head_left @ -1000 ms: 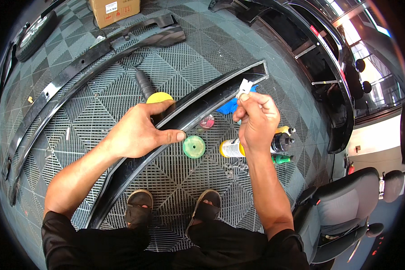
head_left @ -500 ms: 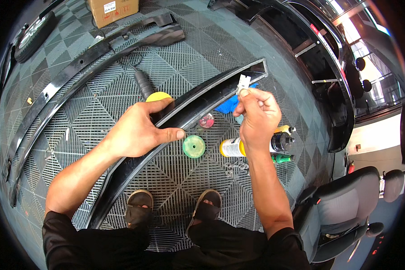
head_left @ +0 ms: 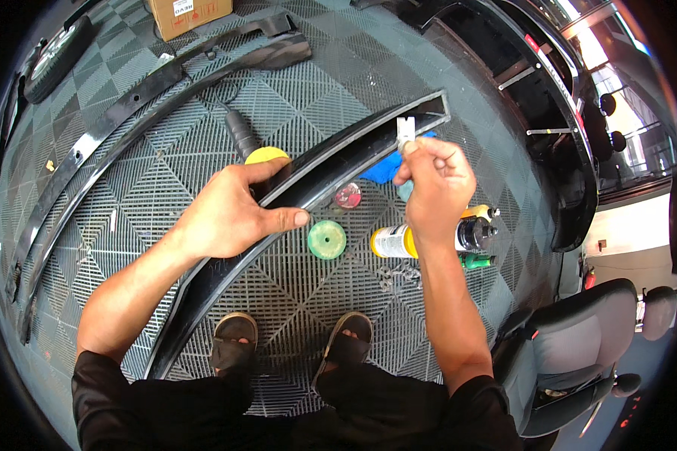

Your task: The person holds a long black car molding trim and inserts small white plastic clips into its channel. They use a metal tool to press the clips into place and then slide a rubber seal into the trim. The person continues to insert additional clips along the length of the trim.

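Note:
A long, curved black car trim piece (head_left: 346, 161) slants across the view, its hollow channel facing up toward me. Around its middle my left hand (head_left: 237, 210) is closed, fingers over the far edge and thumb on the near edge. Between thumb and fingers my right hand (head_left: 435, 177) pinches a small whitish metal clip (head_left: 406, 129). The clip stands upright over the channel near the trim's far right end; whether it touches the trim I cannot tell. A polisher (head_left: 241, 134) with a yellow pad (head_left: 267, 155) lies beyond my left hand, partly hidden by it.
On the tiled grid floor are a green round pad (head_left: 326, 239), a red-topped round item (head_left: 348, 195), a blue cloth (head_left: 384, 168), bottles (head_left: 391, 242) and several small metal clips (head_left: 399, 278). More trim strips (head_left: 120, 124) lie left; a car seat (head_left: 579, 353) and a bumper (head_left: 557, 128) stand right.
The clip in my right hand has turned more upright, and that hand has shifted slightly right and down. My left hand keeps its grip on the trim. The view has shifted slightly.

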A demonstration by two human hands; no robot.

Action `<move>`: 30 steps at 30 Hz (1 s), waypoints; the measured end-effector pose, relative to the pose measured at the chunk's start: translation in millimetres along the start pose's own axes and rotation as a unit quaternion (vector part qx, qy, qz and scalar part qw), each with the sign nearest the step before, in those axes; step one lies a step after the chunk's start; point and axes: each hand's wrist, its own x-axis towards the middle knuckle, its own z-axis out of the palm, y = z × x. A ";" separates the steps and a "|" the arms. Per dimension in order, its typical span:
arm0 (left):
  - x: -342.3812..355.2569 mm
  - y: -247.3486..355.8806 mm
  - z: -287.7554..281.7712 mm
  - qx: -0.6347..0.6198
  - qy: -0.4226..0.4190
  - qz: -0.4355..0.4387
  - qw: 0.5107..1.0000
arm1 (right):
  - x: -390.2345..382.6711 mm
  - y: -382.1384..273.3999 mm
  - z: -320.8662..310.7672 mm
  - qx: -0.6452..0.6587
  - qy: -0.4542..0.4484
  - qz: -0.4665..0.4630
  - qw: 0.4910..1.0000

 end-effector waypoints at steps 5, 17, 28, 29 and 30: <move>2.6 -6.2 1.4 -0.014 0.007 0.000 1.000 | -2.2 0.0 2.8 -0.014 -0.005 0.006 1.000; 11.9 -9.5 1.2 0.000 0.009 0.013 1.000 | -1.4 5.2 6.2 -0.018 0.012 0.011 1.000; 13.7 -10.3 -2.0 -0.014 0.003 -0.017 1.000 | -6.6 14.1 11.8 -0.023 0.013 -0.015 1.000; 13.5 -9.5 -2.6 -0.006 0.005 -0.018 1.000 | -4.4 14.2 11.9 -0.025 0.009 -0.025 0.999; 12.9 -9.3 -2.4 0.002 0.007 -0.018 1.000 | -1.2 14.2 11.3 -0.026 0.006 -0.034 0.999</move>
